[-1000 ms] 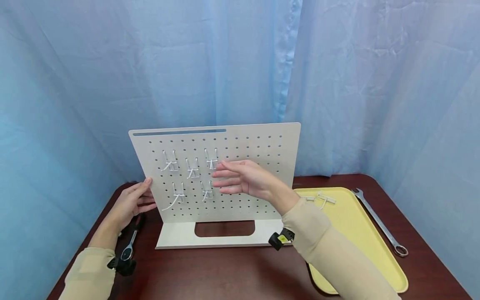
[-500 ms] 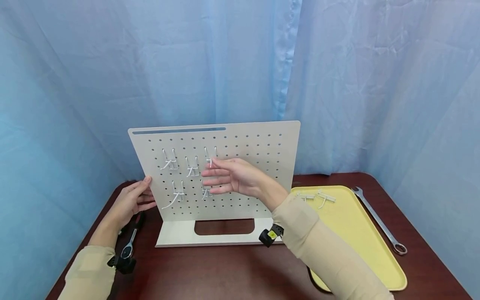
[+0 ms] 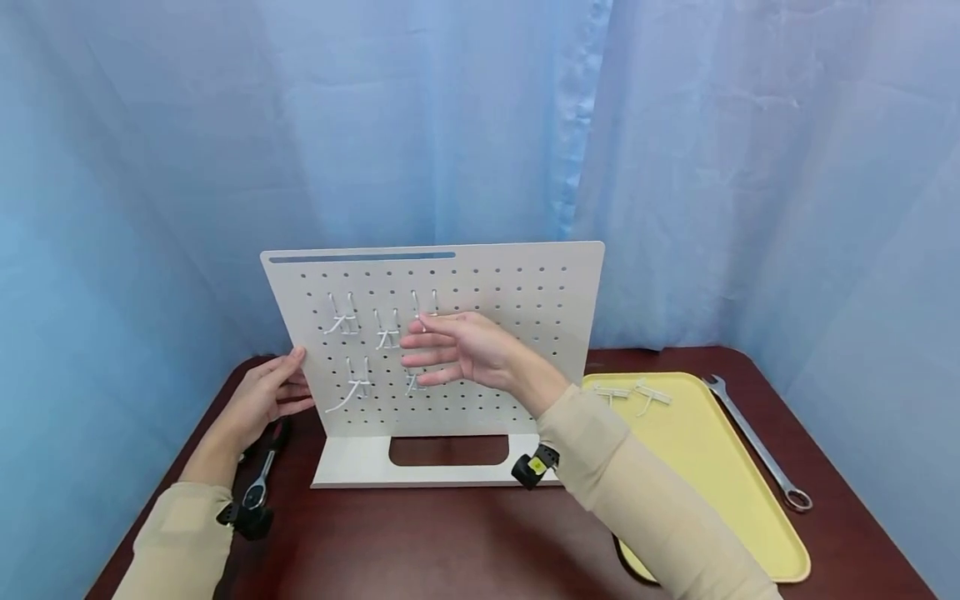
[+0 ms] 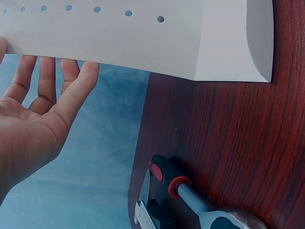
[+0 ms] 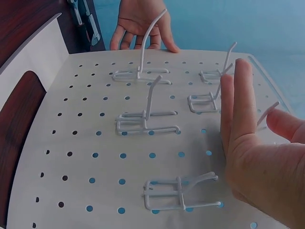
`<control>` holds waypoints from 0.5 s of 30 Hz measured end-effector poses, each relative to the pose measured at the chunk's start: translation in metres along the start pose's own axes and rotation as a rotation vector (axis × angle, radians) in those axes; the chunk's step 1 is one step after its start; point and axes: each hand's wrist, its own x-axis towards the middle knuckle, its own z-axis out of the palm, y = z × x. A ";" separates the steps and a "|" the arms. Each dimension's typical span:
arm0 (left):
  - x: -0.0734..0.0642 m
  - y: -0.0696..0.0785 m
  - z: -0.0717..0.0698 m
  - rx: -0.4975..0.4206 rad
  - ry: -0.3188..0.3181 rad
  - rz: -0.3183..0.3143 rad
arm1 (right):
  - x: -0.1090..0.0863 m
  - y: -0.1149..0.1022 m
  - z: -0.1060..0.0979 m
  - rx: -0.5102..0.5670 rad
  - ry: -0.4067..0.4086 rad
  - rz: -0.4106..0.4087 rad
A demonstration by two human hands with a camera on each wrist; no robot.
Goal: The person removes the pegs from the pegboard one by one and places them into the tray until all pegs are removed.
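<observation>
A white pegboard stands on its base, bearing several white wire hooks. My left hand grips its left edge, thumb in front and fingers behind. My right hand is in front of the board, fingers extended. Its thumb tip is right at the prong of the upper middle hook, with a gap between thumb and index finger. Around it are an upper left hook, another hook, and a lower left hook. One more hook shows in the right wrist view but is hidden behind my hand in the head view.
On the right, a yellow tray holds a few white hooks. A combination wrench lies along its right side. Left of the board lies a ratchet with a red and black handle, beside another dark tool.
My right hand has moved left across the board, its thumb reaching the upper middle hook's prong. My left hand keeps its grip on the board's edge.
</observation>
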 end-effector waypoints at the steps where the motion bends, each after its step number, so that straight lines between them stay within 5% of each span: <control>1: 0.001 0.000 0.000 0.003 0.000 0.001 | 0.000 0.000 0.000 0.002 0.000 -0.002; 15: -0.005 0.002 0.003 -0.017 0.005 0.002 | -0.004 0.002 0.004 0.023 0.021 -0.008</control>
